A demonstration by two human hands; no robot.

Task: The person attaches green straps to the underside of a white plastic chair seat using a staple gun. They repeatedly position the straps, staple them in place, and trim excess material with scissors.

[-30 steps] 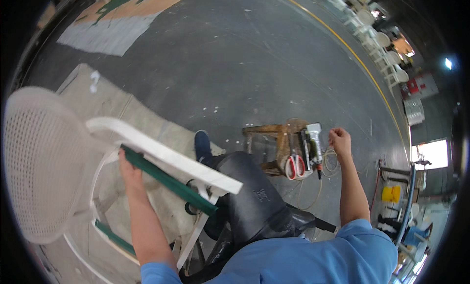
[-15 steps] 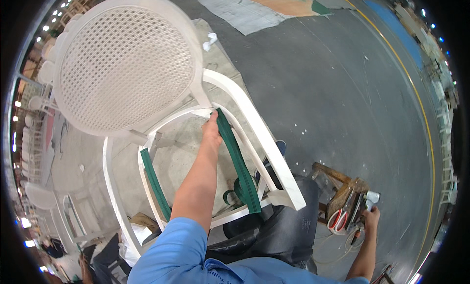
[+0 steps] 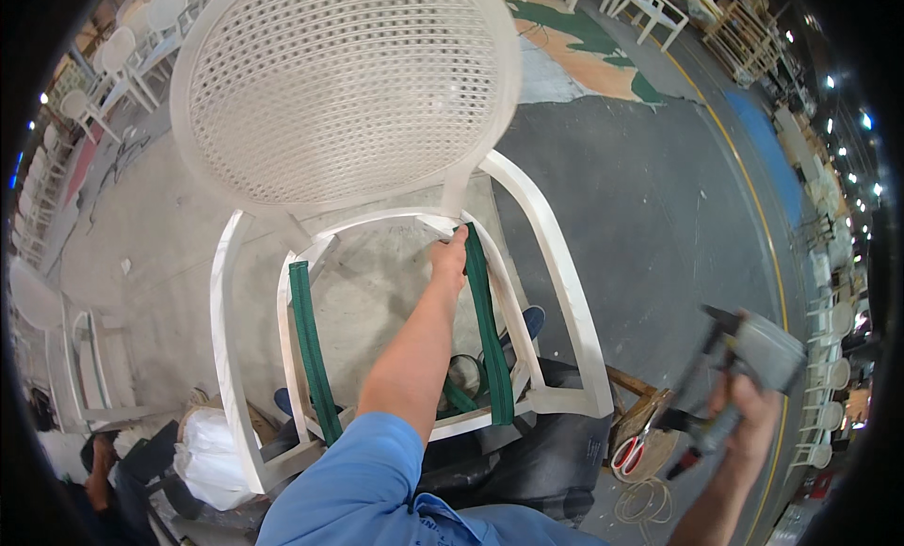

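A white chair frame (image 3: pixel 556 264) with a round perforated backrest (image 3: pixel 348 94) stands in front of me, its seat opening bare in the middle. Along the seat's right side runs a green webbing strap (image 3: pixel 490 339). My left hand (image 3: pixel 448 261) pinches the far end of that strap against the rear seat rail. A second green strap (image 3: pixel 313 348) stretches along the left side of the seat, and a loose coil of webbing hangs under the front rail. Off to the right, my right hand (image 3: pixel 744 414) grips a grey and black staple gun (image 3: pixel 767 350), slightly blurred, raised above the floor.
Red-handled scissors (image 3: pixel 629 457) lie on a worn wooden stool (image 3: pixel 659 442) at lower right, near a coiled thin hose (image 3: pixel 645 501). A white bag (image 3: pixel 215 461) sits lower left, beside another person's hand (image 3: pixel 99 471). More white chairs (image 3: pixel 121 56) stand around the edges.
My right hand has lifted the staple gun up from beside the stool. The view has shifted, so the chair sits further right; my left hand stays at the strap's far end.
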